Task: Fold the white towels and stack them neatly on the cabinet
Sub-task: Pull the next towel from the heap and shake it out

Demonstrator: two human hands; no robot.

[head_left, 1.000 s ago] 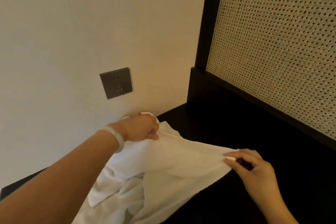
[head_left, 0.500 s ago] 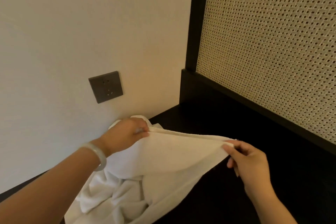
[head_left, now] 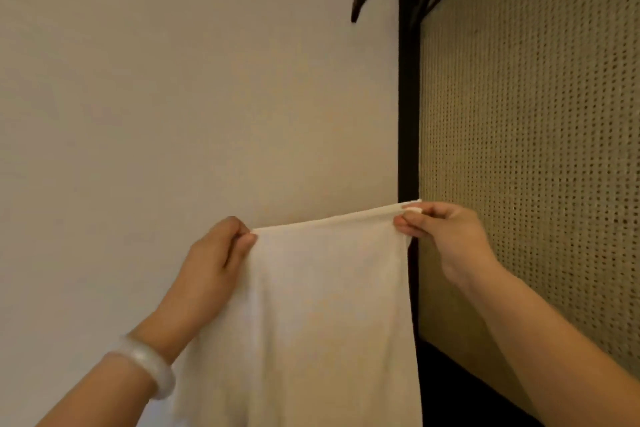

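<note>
**White towel up by its corners, no fold made yet**

White cloth hangs between two raised hands. The left hand (head_left: 214, 253) pinches the top corner at the nine o'clock end of the hem; the right hand (head_left: 446, 236) pinches the corner at the three o'clock end, a little higher, fingers curled round the edge. The towel (head_left: 329, 322) drops straight down from that taut hem toward six o'clock and runs out of sight at the bottom, flat and single-layered as far as I can see. A pale bangle (head_left: 149, 367) sits on the left wrist.

Behind it is a plain wall (head_left: 173, 97), with a dark post (head_left: 408, 114) at twelve o'clock and a woven cane panel (head_left: 536, 149) at three. The dark cabinet (head_left: 446, 378) shows only as a sliver at five o'clock.

I'd say the job has barely begun: this towel is opened out for its first fold, and no folded stack is in view.
</note>
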